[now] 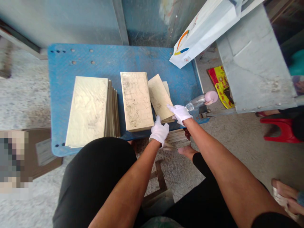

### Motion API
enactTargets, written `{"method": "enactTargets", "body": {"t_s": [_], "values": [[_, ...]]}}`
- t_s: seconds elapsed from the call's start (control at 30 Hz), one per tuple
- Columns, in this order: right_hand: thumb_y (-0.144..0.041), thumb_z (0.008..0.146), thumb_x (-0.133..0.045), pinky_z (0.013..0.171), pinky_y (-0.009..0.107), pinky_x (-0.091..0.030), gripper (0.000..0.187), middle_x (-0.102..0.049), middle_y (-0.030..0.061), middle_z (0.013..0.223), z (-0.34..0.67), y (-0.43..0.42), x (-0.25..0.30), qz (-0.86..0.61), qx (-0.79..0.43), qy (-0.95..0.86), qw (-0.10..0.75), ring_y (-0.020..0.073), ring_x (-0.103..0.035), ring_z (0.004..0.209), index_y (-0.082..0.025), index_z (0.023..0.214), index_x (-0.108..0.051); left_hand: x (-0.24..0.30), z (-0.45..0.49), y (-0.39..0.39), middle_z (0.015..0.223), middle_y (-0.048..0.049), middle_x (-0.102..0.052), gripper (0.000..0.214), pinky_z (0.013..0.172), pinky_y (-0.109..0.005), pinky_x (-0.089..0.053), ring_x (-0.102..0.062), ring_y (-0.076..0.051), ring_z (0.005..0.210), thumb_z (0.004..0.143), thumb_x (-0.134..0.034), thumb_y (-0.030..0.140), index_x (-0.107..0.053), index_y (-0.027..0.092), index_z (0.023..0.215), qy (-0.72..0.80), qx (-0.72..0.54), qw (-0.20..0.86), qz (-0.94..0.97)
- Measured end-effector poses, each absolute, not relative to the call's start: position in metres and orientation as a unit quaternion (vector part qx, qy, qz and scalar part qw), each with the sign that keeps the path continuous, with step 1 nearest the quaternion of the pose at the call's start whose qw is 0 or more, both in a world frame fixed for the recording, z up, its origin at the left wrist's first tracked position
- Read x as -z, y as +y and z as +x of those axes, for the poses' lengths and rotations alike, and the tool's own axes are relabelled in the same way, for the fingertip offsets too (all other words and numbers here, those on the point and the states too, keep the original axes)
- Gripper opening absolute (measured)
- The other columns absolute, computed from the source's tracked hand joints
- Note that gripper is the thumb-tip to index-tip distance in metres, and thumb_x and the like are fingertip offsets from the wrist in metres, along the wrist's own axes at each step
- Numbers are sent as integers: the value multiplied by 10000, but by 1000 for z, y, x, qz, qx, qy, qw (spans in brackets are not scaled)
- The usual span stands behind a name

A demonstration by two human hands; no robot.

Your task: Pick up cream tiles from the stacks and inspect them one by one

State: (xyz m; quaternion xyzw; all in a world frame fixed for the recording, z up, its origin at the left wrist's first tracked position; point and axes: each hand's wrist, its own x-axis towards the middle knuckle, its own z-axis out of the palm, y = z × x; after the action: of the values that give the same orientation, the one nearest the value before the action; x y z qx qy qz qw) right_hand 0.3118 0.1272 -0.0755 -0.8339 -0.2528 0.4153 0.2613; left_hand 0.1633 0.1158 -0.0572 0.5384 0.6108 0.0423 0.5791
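Both my hands wear white gloves. My right hand [180, 113] rests on the near corner of a tilted cream tile [160, 96] that lies on a small stack at the right of the blue platform [106, 61], its fingers curled over the tile's edge. My left hand [159, 131] is closed at the front edge of that stack, next to the middle tile stack [136, 100]. A larger stack of tiles [89, 110] lies on the left of the platform. More tiles [177, 139] sit lower, under my hands.
A clear bottle with a pink cap [201, 100] lies at the platform's right edge. A white paper bag [204, 28] leans against a grey cabinet [254, 63]. A red stool [277, 129], a yellow packet [220, 85] and a cardboard box [40, 152] are on the floor.
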Motion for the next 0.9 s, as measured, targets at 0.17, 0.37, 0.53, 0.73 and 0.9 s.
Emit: {"method": "enactTargets", "body": {"t_s": [0.17,0.37,0.53,0.73,0.9], "values": [[-570,628,-749,496,210,-470,427,-594,-30,590,318,104,65,-779,-451,-172,400,119,-574,558,-187,689,-571,43,167,116,955,-70,-707,662,908,-275,-450,-634,-194,952,846,-570,343,-373,66,1415,620,-83,579,522],[-503,581,-811,669,312,-547,476,-717,55,833,319,42,25,-690,-523,-73,495,213,-667,780,-169,878,-646,30,168,114,1049,-117,-689,665,934,-323,-454,-628,-224,1001,820,-619,401,-430,72,1365,615,-155,632,445],[-564,684,-723,817,362,-544,448,-721,102,985,305,-12,-23,-722,-521,-86,447,255,-674,927,-179,897,-641,6,165,114,1211,-133,-642,422,930,-342,-501,-615,-230,1076,810,-639,348,-603,110,1156,415,-221,841,268],[-594,773,-601,881,420,-538,445,-713,99,1031,302,-55,-37,-791,-511,-175,286,266,-671,968,-192,956,-653,-26,159,106,1067,-129,-703,435,896,-398,-533,-661,-237,973,768,-700,368,-644,108,1113,369,-154,874,276],[-496,705,-701,1027,436,-441,695,-621,127,1229,323,-46,-52,-873,-292,-233,314,252,-594,1135,-197,1304,-517,-28,154,88,965,-91,-726,336,766,-319,-556,-671,-206,862,764,-697,349,-702,108,997,376,-96,832,398]]}}
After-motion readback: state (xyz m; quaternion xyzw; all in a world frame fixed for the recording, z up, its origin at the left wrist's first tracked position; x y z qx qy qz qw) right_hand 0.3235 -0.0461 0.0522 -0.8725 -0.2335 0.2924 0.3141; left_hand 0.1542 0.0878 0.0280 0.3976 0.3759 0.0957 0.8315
